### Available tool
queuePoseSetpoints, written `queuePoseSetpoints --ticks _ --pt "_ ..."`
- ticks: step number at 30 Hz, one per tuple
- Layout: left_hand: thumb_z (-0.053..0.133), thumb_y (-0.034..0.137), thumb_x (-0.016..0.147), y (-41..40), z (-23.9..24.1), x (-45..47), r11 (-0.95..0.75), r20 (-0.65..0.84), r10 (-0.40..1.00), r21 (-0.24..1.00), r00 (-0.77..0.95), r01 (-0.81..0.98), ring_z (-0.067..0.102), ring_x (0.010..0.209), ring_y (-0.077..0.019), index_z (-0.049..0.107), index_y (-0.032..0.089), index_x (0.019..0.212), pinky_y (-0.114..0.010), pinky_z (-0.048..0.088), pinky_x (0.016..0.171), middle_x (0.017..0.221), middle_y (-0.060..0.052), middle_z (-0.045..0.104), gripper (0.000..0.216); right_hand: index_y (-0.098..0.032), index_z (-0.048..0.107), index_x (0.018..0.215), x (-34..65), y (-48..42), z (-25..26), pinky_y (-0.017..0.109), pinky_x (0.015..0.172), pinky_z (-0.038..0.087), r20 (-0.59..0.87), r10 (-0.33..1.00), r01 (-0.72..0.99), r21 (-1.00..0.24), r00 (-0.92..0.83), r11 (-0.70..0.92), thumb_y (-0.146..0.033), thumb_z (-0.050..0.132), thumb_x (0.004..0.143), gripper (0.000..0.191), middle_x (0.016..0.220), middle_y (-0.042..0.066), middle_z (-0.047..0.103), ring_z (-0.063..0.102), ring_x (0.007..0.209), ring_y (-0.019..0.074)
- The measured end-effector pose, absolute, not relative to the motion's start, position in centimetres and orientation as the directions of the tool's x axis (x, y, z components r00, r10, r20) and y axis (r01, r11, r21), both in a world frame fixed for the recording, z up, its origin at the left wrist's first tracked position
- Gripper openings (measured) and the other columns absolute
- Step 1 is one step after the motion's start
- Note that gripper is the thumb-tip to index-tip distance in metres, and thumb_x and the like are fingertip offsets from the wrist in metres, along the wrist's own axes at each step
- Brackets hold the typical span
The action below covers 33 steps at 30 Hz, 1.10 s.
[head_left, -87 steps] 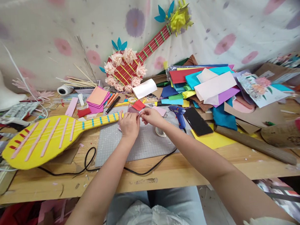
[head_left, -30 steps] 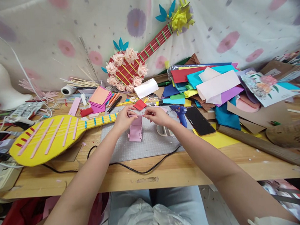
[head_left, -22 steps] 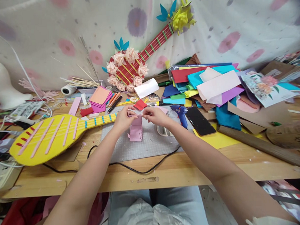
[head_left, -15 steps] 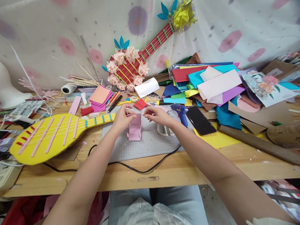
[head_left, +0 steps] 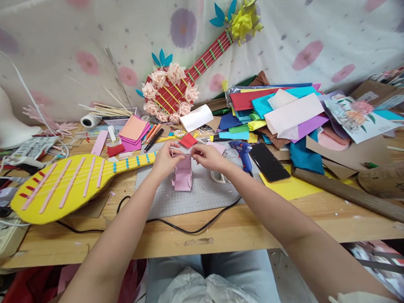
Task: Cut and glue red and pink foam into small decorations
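Note:
A small pink foam piece (head_left: 182, 180), folded like a little chair or open box, stands over the grey cutting mat (head_left: 177, 207). My left hand (head_left: 168, 160) pinches its upper left edge between thumb and fingers. At the upper right edge, my right hand (head_left: 207, 155) has its fingertips pressed together against the piece; whatever thin bit they may hold is too small to make out. Scissors with pale handles (head_left: 218, 176) lie on the mat, partly under my right hand. A blue glue gun (head_left: 243, 155) rests right of that hand.
A yellow paper lute (head_left: 59, 186) lies at left. Behind, a red flowered lute (head_left: 186, 87) leans on the curtain. A black phone (head_left: 269, 162), a stack of coloured sheets (head_left: 294, 111) and a brown tube (head_left: 351, 194) fill the right. A black cord (head_left: 192, 232) crosses the front.
My right hand has moved left, closing the small gap to the pink piece's upper right edge. My left hand keeps its pinch. The whole view has shifted slightly.

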<state>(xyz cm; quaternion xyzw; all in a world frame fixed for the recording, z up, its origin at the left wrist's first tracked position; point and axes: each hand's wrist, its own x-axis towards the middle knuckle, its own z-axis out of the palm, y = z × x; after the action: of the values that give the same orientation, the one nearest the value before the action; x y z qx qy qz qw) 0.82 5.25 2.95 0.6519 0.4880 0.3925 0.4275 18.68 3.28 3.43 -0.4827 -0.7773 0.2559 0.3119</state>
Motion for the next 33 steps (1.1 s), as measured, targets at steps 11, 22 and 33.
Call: queuePoseSetpoints --ticks 11,22,33 --pt "0.071 0.021 0.056 5.3 2.7 0.3 -0.156 0.116 0.981 0.95 0.158 0.269 0.061 0.065 -0.015 0.046 0.02 0.089 -0.027 0.044 0.063 0.07 0.001 0.066 0.042 -0.018 0.056 0.091 19.8 3.1 2.3 0.022 0.055 0.044 0.166 0.935 0.416 -0.862 -0.312 0.291 -0.032 0.052 0.08 0.019 0.074 0.0 0.059 0.055 0.058 0.0089" --pt "0.07 0.02 0.056 5.5 2.6 0.4 -0.164 0.122 0.978 0.95 0.166 0.267 0.061 0.065 -0.0154 0.046 0.019 0.088 -0.027 0.043 0.061 0.069 0.0 0.066 0.04 -0.017 0.057 0.077 19.6 2.6 2.7 0.022 0.057 0.042 0.213 0.946 0.441 -0.844 -0.246 0.305 -0.028 0.051 0.079 0.013 0.064 0.0 0.06 0.056 0.055 0.0092" --pt "0.07 0.02 0.055 5.4 2.9 0.5 -0.153 0.111 0.981 0.944 0.158 0.291 0.061 0.064 -0.0153 0.047 0.019 0.086 -0.027 0.042 0.061 0.068 0.001 0.066 0.038 -0.017 0.057 0.074 19.5 2.7 3.2 0.022 0.058 0.041 0.198 0.946 0.485 -0.82 -0.255 0.302 -0.027 0.052 0.079 0.013 0.064 0.0 0.061 0.057 0.056 0.0095"
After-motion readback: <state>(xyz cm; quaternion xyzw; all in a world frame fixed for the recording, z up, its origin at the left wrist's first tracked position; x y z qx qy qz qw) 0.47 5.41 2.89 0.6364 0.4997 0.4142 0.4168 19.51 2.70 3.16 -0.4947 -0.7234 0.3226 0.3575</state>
